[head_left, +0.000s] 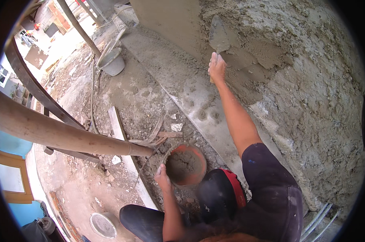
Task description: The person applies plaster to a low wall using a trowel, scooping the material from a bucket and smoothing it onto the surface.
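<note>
Left of our left hand, a thick wooden pole (69,136) slants across, its end stopping near our fingers. A pale bucket (114,220) sits below-left of that hand, another grey bucket (116,67) well above-left, and a plank (140,181) lies just left. Our left hand (162,178) is curled at the rim of the orange mortar bucket (202,159); we cannot tell what it grips. Further right, our right hand (218,68) holds a trowel (219,36) against the rough wall (311,80) ahead.
</note>
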`<state>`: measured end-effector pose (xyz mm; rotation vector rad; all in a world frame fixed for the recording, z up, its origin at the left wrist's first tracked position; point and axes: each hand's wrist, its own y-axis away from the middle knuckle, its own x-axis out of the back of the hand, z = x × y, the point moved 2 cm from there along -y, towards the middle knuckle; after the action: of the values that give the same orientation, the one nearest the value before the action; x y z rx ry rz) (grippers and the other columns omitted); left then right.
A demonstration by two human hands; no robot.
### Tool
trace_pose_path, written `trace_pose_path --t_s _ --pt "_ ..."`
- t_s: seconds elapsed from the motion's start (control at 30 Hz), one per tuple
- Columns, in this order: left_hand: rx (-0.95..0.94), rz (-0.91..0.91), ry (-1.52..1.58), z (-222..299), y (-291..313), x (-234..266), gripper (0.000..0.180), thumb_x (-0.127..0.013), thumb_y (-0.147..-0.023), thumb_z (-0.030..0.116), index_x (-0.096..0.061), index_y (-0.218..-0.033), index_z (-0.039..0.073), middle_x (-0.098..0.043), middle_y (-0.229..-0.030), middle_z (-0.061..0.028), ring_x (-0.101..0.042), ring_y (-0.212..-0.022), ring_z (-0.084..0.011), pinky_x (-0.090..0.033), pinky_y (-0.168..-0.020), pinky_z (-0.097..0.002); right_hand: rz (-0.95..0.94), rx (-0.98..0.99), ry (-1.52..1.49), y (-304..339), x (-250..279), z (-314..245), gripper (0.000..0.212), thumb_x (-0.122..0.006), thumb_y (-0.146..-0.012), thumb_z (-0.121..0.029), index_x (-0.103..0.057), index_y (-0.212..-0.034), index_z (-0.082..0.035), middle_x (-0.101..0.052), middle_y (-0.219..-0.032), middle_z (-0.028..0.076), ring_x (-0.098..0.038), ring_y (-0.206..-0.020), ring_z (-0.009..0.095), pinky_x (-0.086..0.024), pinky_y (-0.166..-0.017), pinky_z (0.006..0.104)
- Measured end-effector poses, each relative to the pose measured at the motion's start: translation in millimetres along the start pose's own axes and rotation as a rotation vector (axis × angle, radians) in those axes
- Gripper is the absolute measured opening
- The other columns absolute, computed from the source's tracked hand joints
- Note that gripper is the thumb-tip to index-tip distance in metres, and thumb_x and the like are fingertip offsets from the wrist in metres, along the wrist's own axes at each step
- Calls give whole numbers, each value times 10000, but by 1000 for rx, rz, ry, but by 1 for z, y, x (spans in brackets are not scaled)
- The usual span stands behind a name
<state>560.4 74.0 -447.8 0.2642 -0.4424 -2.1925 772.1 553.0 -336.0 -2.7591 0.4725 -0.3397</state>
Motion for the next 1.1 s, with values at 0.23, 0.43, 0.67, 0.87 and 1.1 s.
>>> trace_pose_path --t_s 0.23,0.43,0.67,0.87,1.1 --pt "44 37 -44 8 11 1 363 -639 -961 268 -668 -1061 -80 -644 -977 -69 -575 -854 -148 -468 -789 -309 -180 -141 475 10 -41 5 535 -452 -992 -455 -660 -965 37 -651 -1029 313 -598 -1028 496 -464 -878 565" --pt "63 105 -92 1 2 -2 376 -649 -954 276 -665 -1071 -80 -643 -974 -65 -575 -846 -150 -472 -774 -304 -490 -138 675 80 8 18 442 -561 -947 -382 -660 -1046 37 -639 -1127 296 -595 -1093 458 -463 -923 531" --pt "37 36 12 9 3 -17 400 -650 -955 254 -651 -1110 -115 -662 -999 -93 -599 -872 -163 -482 -800 -302 -378 -7 816 8 52 -5 348 -611 -930 -310 -618 -984 33 -687 -910 233 -682 -813 350 -527 -723 465" --pt "13 6 79 11 0 -4 383 -649 -957 253 -655 -1099 -102 -659 -996 -84 -591 -867 -155 -477 -808 -299 -273 -206 298 26 89 -49 294 -624 -929 -278 -599 -876 11 -651 -722 107 -637 -561 206 -513 -527 357" --pt "37 -93 41 7 7 7 417 -648 -958 256 -634 -1164 -106 -664 -1073 -98 -596 -958 -164 -466 -875 -295 -253 -336 70 57 208 -99 246 -609 -962 -289 -562 -881 -61 -567 -702 9 -540 -517 84 -432 -421 249"
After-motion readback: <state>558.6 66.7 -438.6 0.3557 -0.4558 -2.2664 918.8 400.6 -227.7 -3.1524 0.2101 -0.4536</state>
